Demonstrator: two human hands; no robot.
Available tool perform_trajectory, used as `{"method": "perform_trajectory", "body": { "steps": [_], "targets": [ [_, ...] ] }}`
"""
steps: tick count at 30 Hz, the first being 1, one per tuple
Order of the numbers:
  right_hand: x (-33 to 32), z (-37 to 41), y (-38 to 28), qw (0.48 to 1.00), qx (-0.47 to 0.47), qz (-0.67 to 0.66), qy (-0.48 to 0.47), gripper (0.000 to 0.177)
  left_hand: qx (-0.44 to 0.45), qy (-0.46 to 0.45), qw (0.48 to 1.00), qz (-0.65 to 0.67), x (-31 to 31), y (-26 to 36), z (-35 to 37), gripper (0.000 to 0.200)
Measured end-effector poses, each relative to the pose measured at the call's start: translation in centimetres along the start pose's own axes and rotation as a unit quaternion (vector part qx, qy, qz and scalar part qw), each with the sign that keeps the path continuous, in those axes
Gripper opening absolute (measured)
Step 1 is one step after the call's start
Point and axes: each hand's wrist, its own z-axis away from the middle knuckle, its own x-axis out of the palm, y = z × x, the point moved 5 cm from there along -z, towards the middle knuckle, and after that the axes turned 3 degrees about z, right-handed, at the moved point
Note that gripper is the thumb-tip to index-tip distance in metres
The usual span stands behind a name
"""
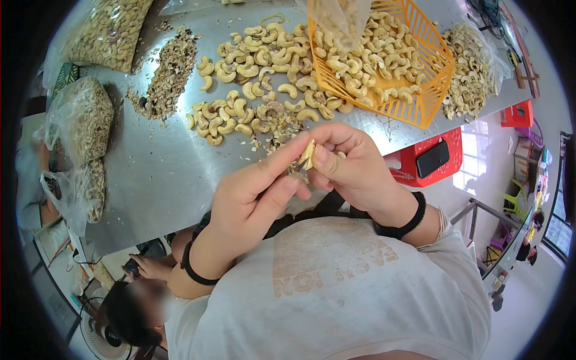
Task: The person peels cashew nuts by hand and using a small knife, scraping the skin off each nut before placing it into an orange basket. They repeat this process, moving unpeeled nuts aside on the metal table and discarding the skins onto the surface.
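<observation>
A pale yellow cashew nut (pixel 308 155) is pinched between my two hands, just above the near side of the metal table. My left hand (pixel 246 201) is closed, its index fingertip and thumb against the nut from the left. From the other side, the thumb and curled fingers of my right hand (pixel 357 165) grip the same nut. A dark bit shows under it between the fingers. Loose cashew nuts (pixel 222 120) and peeled skin flakes (pixel 277 135) lie on the table just beyond my fingertips.
An orange plastic basket (pixel 441 78) of cashews stands at the far right, near a bag of nut pieces (pixel 471 72). Skins form a heap (pixel 171 75) at left, beside filled plastic bags (pixel 84 114). A phone (pixel 432 159) rests on a red stool (pixel 408 171). Another person (pixel 135 306) sits at lower left.
</observation>
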Motion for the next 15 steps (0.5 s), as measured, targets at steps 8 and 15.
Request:
{"method": "perform_trajectory", "body": {
  "steps": [8,15],
  "targets": [
    [-0.4,-0.1,-0.7,0.999,-0.017,0.014,0.026,0.018,-0.037,0.028,0.999,0.023,-0.6,-0.6,-0.1,0.033],
    [-3.7,0.4,-7.3,0.94,-0.261,0.075,0.207,0.02,0.014,0.156,0.987,0.026,-2.8,-0.3,-0.4,0.031]
  ]
}}
